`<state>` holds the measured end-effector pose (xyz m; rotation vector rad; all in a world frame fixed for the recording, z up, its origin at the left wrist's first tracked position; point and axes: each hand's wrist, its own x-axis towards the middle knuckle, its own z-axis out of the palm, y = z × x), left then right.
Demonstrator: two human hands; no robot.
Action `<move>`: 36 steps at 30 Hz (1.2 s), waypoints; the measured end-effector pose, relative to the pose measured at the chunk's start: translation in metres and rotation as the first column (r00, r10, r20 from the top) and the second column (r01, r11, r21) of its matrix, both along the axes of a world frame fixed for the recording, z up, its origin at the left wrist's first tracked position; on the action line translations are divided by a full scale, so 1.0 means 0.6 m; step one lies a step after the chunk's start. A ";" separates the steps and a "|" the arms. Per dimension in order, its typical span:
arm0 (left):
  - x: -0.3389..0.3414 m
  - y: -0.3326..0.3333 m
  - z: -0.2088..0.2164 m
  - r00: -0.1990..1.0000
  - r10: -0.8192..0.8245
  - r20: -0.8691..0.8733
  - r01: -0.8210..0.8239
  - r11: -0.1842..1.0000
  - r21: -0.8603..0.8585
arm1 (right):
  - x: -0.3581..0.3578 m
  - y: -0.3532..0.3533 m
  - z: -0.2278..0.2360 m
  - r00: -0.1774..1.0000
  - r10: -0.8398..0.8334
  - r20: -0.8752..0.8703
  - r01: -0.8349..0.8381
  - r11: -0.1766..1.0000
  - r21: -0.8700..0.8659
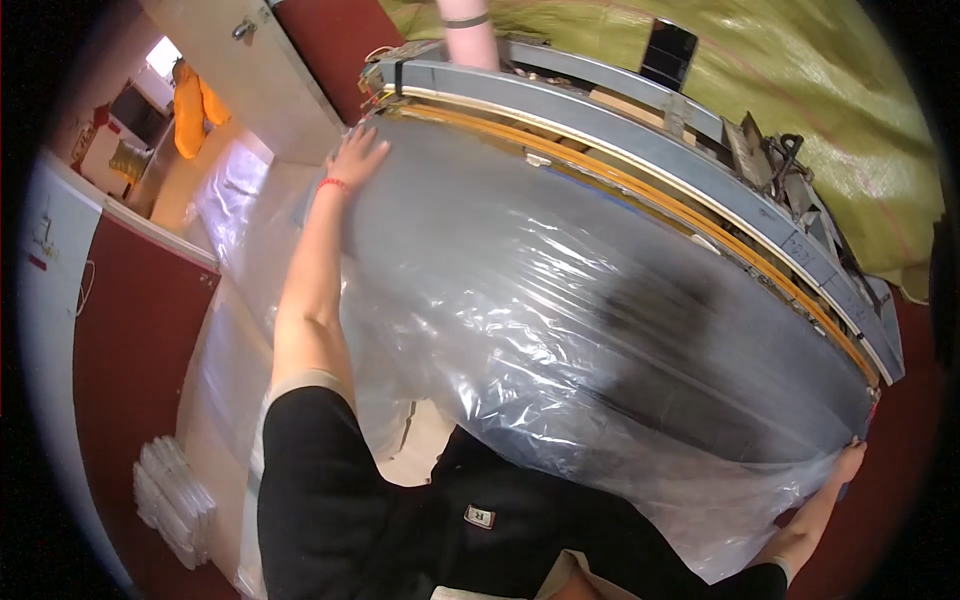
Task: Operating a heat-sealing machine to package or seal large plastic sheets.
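Note:
A long dark grey panel (450,190) spreads out in front of me, partly covered by clear plastic sheeting (510,300) that hangs in folds toward my body. My left hand (358,160), with a red bracelet at the wrist, lies at the panel's far left corner with fingers spread. At the right end, my right hand (851,461) is closed at the near corner, where the sheeting draws together; its fingertips are partly hidden. Orange strips (640,175) run along the panel's far edge.
Behind the panel stands a grey metal frame (600,95) with a black phone (668,54), a pink roll (468,35) and a metal clamp (787,165). Green sheeting (800,80) hangs beyond. At left are an open door (240,70) and a stack of clear plastic packs (175,500).

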<state>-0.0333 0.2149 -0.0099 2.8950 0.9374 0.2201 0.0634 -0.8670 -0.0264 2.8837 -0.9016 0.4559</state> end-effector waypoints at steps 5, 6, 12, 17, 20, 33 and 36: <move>-0.088 0.019 0.054 0.643 0.058 0.764 0.300 0.899 -0.321 | 0.018 -0.061 0.033 0.991 0.094 0.099 -0.112 0.974 0.196; -0.116 0.015 0.054 0.532 0.089 0.842 0.300 0.910 -0.285 | 0.004 -0.067 0.051 0.987 0.106 0.122 -0.119 0.987 0.105; -0.384 0.163 -0.271 0.826 0.395 0.402 -0.317 0.915 -0.248 | 0.015 -0.005 0.079 0.944 0.274 0.184 -0.294 0.951 0.094; -0.467 0.055 -0.369 0.886 0.254 0.387 -0.299 0.952 0.059 | 0.056 0.099 0.108 0.797 0.588 0.142 -0.597 0.802 0.029; -0.502 0.036 -0.321 0.851 0.322 0.415 -0.369 0.929 0.036 | 0.084 0.200 0.140 0.742 0.648 0.169 -0.662 0.748 0.040; -0.461 -0.172 0.172 0.434 -0.041 0.900 0.345 0.930 -0.124 | -0.095 1.049 0.221 -0.007 0.894 0.448 -0.778 -0.286 0.559; -0.411 -0.278 0.262 0.376 -0.377 0.847 0.518 0.843 0.145 | -0.238 1.206 0.254 -0.347 0.783 0.516 -0.472 -0.622 0.625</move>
